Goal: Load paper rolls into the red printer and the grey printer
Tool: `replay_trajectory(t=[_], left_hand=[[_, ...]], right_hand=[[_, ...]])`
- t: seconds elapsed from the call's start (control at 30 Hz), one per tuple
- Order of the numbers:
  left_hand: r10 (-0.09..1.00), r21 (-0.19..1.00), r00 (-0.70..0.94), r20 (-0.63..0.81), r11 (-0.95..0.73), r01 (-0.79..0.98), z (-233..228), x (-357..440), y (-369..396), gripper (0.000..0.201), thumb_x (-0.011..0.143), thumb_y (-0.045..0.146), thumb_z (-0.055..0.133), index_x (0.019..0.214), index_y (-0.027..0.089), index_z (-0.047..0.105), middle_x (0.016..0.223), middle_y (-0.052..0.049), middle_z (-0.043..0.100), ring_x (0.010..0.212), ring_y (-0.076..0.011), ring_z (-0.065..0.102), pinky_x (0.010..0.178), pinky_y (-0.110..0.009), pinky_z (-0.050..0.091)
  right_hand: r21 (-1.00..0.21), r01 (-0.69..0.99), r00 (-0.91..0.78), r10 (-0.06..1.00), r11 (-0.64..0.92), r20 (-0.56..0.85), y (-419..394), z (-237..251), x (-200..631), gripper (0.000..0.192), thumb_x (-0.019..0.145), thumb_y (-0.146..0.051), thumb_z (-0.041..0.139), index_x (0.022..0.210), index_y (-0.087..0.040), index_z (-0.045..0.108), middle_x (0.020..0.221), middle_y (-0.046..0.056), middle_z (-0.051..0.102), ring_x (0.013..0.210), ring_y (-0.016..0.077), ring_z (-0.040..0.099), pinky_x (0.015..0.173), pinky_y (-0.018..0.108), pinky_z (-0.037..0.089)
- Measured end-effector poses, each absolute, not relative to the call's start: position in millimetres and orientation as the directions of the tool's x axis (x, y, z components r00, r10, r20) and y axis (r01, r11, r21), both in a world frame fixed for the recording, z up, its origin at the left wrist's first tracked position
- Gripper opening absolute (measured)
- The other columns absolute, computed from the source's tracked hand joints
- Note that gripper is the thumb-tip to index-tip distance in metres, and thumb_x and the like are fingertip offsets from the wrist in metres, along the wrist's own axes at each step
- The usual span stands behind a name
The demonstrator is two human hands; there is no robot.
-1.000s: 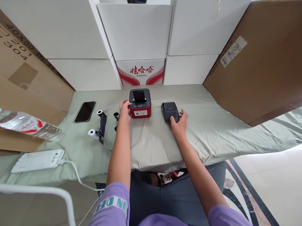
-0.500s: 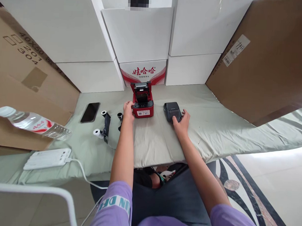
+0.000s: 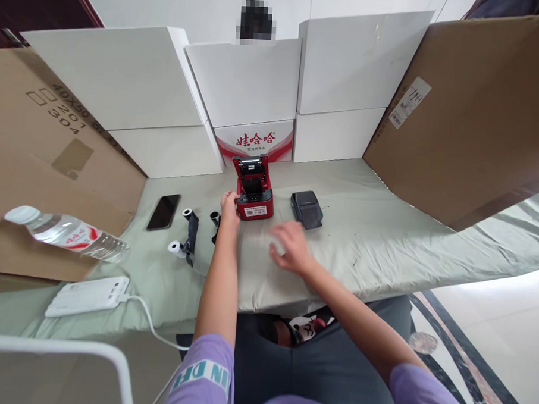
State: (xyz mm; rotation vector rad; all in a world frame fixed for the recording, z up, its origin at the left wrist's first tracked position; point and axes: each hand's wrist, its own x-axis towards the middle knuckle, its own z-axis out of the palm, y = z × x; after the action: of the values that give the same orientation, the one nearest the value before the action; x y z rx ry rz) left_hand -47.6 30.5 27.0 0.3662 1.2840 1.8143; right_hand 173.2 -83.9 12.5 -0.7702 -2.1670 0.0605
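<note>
Your left hand rests against the left side of the little red printer, fingers curled on its edge, holding it steady on the desk. The printer's lid stands open, tipped up at the back. The hollow inside looks dark, and I cannot tell if a paper roll sits in it. So opening the lid looks done; filling it looks not done.

Your right hand hangs in the air in front of the printer, fingers loosely spread, holding nothing. It is blurry.

The black printer sits shut just past your right hand. Small paper rolls lie just left of your left hand.
</note>
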Motion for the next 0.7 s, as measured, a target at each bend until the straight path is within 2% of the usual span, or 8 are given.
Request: replay_trajectory(t=[0.07,0.1,0.13,0.2,0.3,0.47,0.6,0.7], left_hand=[[0.789,0.879,-0.582,-0.197,-0.121,-0.461,23.4,-48.3,28.8,0.026,0.059,0.024,0.066,0.08,0.022,0.05,0.067,0.008,0.054,0.056,-0.0093,0.05,0.054,-0.021,0.034],[0.8,0.883,-0.574,-0.175,-0.13,-0.45,21.3,-49.0,27.4,0.027,0.059,0.027,0.068,0.08,0.022,0.05,0.068,0.008,0.054,0.057,-0.0092,0.051,0.055,-0.021,0.035],[0.813,0.889,-0.562,-0.152,-0.136,-0.438,19.2,-50.0,25.8,0.029,0.059,0.03,0.069,0.08,0.022,0.051,0.069,0.007,0.056,0.059,-0.0092,0.053,0.056,-0.021,0.036],[0.842,0.903,-0.524,-0.124,-0.123,-0.412,15.6,-52.7,22.5,0.034,0.06,0.037,0.072,0.081,0.021,0.052,0.072,0.006,0.058,0.062,-0.0096,0.055,0.059,-0.022,0.037],[0.865,0.924,-0.485,-0.126,-0.075,-0.374,12.1,-56.3,19.6,0.038,0.061,0.043,0.072,0.087,0.022,0.054,0.074,0.005,0.06,0.065,-0.0113,0.058,0.061,-0.022,0.038],[0.859,0.928,-0.492,-0.139,-0.06,-0.368,7.7,-56.9,20.9,0.034,0.066,0.042,0.07,0.09,0.022,0.057,0.075,0.003,0.061,0.07,-0.0146,0.062,0.062,-0.024,0.04],[0.828,0.908,-0.542,-0.141,-0.109,-0.404,3.7,-56.3,22.2,0.028,0.071,0.04,0.07,0.09,0.022,0.061,0.077,0.002,0.063,0.07,-0.0147,0.062,0.06,-0.024,0.04],[0.828,0.896,-0.547,-0.12,-0.146,-0.419,1.4,-56.4,21.5,0.027,0.071,0.04,0.072,0.089,0.022,0.063,0.08,0.001,0.065,0.071,-0.0148,0.062,0.061,-0.024,0.042]], right_hand=[[-0.169,-0.01,-0.876,0.073,0.986,0.476,-113.6,16.7,137.9,0.019,0.094,-0.038,0.054,0.09,-0.023,0.065,0.08,0.004,0.069,0.079,0.0213,0.064,0.078,0.037,0.048],[-0.165,-0.217,-0.916,-0.142,0.962,0.376,-127.3,17.0,119.8,0.022,0.095,-0.04,0.055,0.083,-0.024,0.064,0.075,0.001,0.07,0.072,0.0194,0.064,0.07,0.035,0.046],[-0.17,-0.294,-0.921,-0.232,0.94,0.312,-138.9,16.3,102.5,0.025,0.093,-0.04,0.056,0.075,-0.024,0.062,0.071,0.001,0.07,0.068,0.0191,0.064,0.063,0.035,0.043],[-0.153,-0.388,-0.906,-0.346,0.909,0.243,-153.7,12.7,73.8,0.026,0.092,-0.041,0.059,0.071,-0.024,0.061,0.07,0.001,0.073,0.065,0.0193,0.065,0.057,0.036,0.039],[-0.155,-0.499,-0.851,-0.448,0.852,0.275,-157.3,3.7,50.1,0.03,0.091,-0.044,0.063,0.068,-0.025,0.06,0.069,-0.001,0.074,0.062,0.0177,0.068,0.053,0.035,0.038],[-0.313,-0.596,-0.801,-0.519,0.739,0.299,-171.9,-16.8,51.1,0.039,0.088,-0.045,0.069,0.058,-0.025,0.055,0.065,-0.003,0.071,0.063,0.0141,0.069,0.052,0.031,0.039],[-0.419,-0.662,-0.72,-0.683,0.622,0.122,-197.4,-28.1,57.3,0.026,0.08,-0.034,0.075,0.06,-0.027,0.06,0.065,-0.003,0.072,0.057,0.0151,0.063,0.047,0.031,0.031],[-0.494,-0.585,-0.721,-0.691,0.644,-0.046,-202.5,-33.8,55.5,0.035,0.083,-0.038,0.073,0.054,-0.026,0.056,0.053,-0.001,0.063,0.051,0.0169,0.056,0.046,0.031,0.029]])
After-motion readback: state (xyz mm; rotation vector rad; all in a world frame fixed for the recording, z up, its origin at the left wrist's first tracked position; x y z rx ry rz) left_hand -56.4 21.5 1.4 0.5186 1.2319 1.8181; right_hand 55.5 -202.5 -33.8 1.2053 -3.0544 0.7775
